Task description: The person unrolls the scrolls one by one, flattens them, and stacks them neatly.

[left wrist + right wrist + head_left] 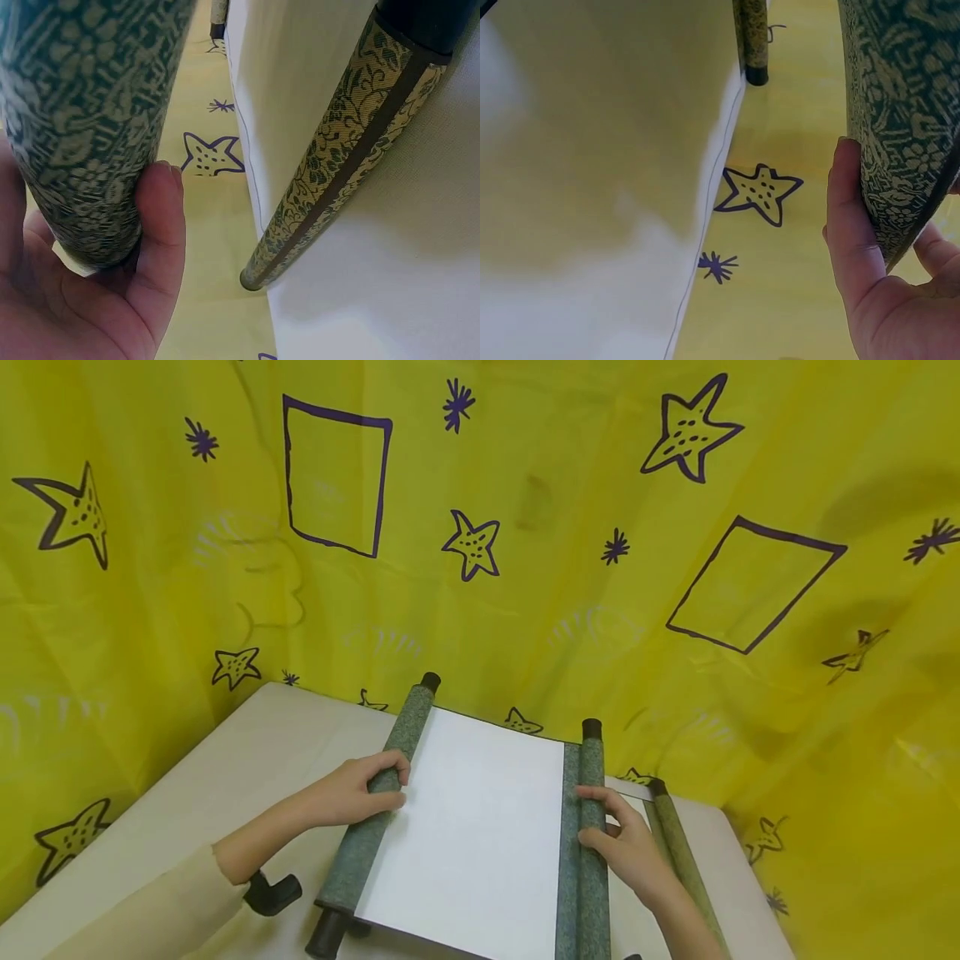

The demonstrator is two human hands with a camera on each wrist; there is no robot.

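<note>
A hanging scroll is partly unrolled between the two hands, its blank white sheet [480, 827] facing the head camera. My left hand [352, 789] grips its green patterned left roll [360, 868], thumb and fingers curled round it. On the other side my right hand [630, 847] holds the right roll [594, 893] between thumb and fingers. Both rolls have dark end knobs. In the left wrist view the left hand [97, 300] cups the roll [82, 112] from below. The right wrist view has the right hand [900, 315] round the green roll [911, 97].
Below lies a second scroll with a gold-and-dark patterned roll [678, 852], partly hidden by the held one. A black knob [273, 893] shows by the left forearm. The white table [315, 718] ends against a yellow curtain [555, 568] printed with purple stars.
</note>
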